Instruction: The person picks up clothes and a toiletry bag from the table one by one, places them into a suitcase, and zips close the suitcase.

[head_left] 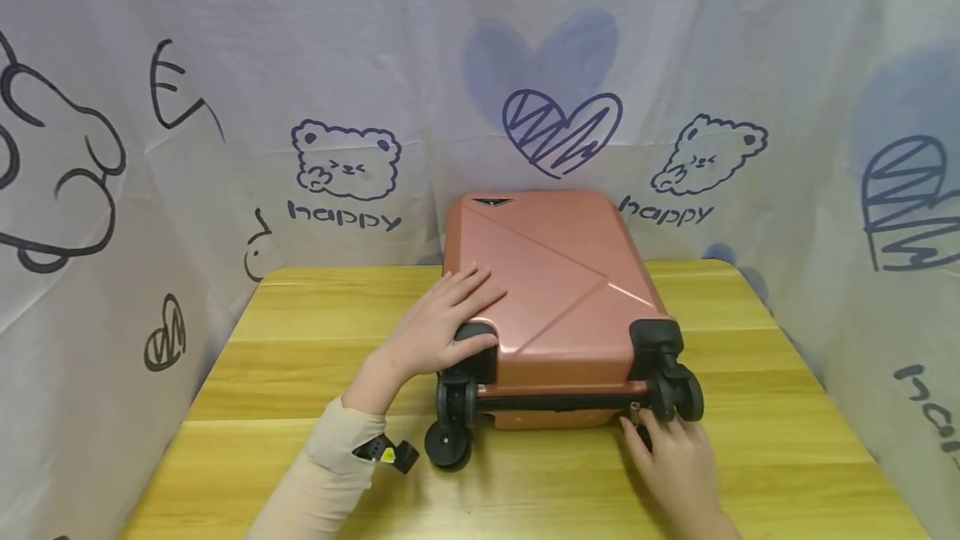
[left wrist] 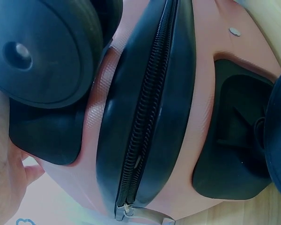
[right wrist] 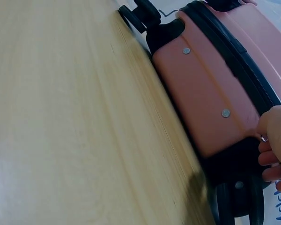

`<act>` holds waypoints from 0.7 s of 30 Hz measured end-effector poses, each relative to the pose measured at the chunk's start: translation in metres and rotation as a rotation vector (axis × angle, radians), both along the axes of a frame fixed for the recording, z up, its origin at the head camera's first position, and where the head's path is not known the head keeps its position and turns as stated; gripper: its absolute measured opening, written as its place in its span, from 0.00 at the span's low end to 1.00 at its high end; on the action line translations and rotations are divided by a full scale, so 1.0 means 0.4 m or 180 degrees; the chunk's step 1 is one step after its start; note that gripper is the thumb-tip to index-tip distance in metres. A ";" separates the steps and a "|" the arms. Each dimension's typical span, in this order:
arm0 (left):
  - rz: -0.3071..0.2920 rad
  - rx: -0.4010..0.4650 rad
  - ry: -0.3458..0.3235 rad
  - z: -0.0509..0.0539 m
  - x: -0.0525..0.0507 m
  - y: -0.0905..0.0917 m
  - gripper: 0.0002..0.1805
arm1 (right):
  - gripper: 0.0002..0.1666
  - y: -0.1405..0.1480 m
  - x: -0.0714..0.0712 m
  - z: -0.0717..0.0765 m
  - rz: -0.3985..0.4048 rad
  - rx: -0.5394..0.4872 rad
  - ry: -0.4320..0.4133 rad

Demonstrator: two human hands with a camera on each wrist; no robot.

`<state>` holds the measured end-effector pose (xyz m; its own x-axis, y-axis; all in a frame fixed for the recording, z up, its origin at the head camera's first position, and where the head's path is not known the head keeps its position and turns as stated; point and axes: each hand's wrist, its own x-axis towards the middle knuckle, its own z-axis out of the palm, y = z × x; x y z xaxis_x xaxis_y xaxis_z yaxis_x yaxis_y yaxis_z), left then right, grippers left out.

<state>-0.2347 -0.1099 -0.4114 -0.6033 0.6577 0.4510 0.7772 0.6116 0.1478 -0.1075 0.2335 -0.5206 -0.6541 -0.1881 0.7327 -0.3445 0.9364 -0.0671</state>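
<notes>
A pink hard-shell suitcase (head_left: 547, 273) lies flat on the wooden table (head_left: 300, 340), its wheeled end toward me. My left hand (head_left: 442, 323) rests on its near left corner with the fingers spread over the shell. At the near right corner, my right hand (head_left: 675, 457) pinches a small metal zipper pull (head_left: 634, 412) beside the black wheel (head_left: 686, 394). The right wrist view shows curled fingers (right wrist: 269, 159) against the black zipper band (right wrist: 243, 65). A zipper (left wrist: 147, 103) with another metal pull (left wrist: 127, 210) shows in the left wrist view.
Black wheels (head_left: 448, 444) jut out from the suitcase's near left corner. White cloth (head_left: 420, 65) printed with hearts and bears hangs behind and along both sides of the table. A black wrist strap (head_left: 386, 450) sits on the left sleeve.
</notes>
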 end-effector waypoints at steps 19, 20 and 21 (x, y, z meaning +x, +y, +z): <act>-0.0073 0.0134 0.0056 -0.001 -0.004 0.006 0.45 | 0.06 -0.044 0.022 -0.001 0.0107 -0.0281 0.0087; -0.0073 0.0152 0.0066 -0.002 -0.005 0.006 0.45 | 0.06 -0.045 0.023 -0.002 0.0127 -0.0281 0.0101; -0.0070 0.0175 0.0078 -0.003 -0.005 0.006 0.45 | 0.07 -0.045 0.023 -0.002 0.0151 -0.0291 0.0109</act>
